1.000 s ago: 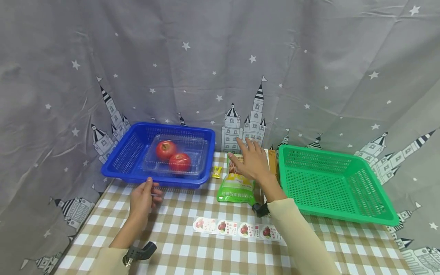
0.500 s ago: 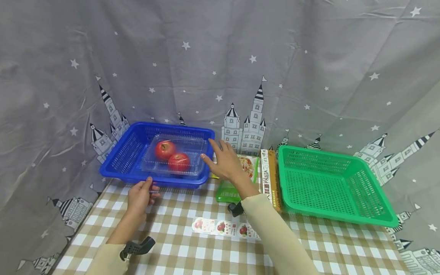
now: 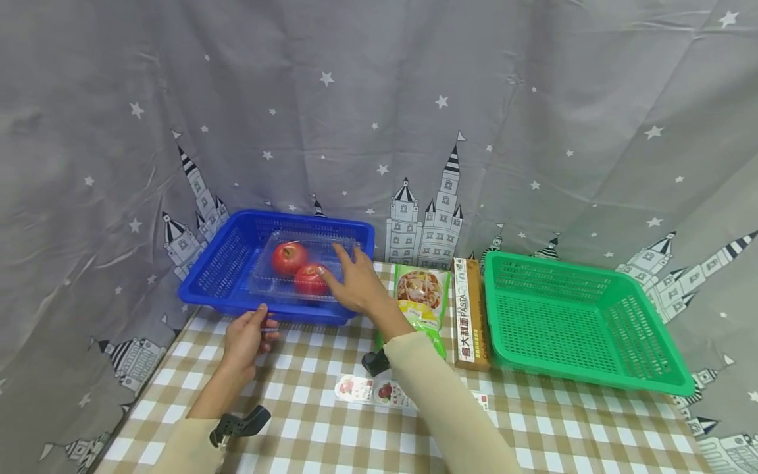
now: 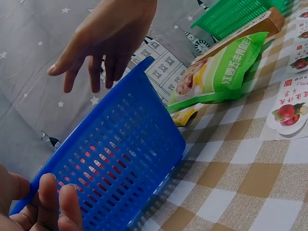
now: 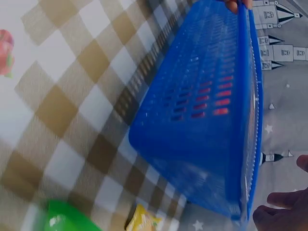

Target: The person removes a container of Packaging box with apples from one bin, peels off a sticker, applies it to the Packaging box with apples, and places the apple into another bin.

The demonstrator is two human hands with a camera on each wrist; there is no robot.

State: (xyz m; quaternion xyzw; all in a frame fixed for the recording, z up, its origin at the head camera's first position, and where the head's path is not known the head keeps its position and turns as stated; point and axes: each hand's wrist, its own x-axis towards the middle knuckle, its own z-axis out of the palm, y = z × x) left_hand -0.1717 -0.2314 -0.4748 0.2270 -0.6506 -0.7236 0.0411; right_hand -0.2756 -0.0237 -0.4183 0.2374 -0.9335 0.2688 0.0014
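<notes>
Head view: right hand (image 3: 355, 286), fingers spread and holding nothing, hovers over the clear plastic clamshell of red apples (image 3: 299, 270), its long axis left-right. Left hand (image 3: 249, 336) pinches the blue perforated plastic basket (image 3: 216, 273)'s near rim.

We face a makeshift recording set: a star-and-castle curtain (image 3: 379, 118) backing a checked-cloth table (image 3: 308, 421) with sorting baskets (image 3: 586, 322).

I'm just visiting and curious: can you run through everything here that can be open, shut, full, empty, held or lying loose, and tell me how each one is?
Blue basket: holds the clear box; near rim held.
Clear box: lid shut, two apples inside.
Green basket: empty.
Green snack bag: lying flat, untouched.
Pasta box: lying flat, closed.
Sticker strip: flat on the cloth.
Left hand: pinches the basket rim.
Right hand: fingers spread over the clear box.
</notes>
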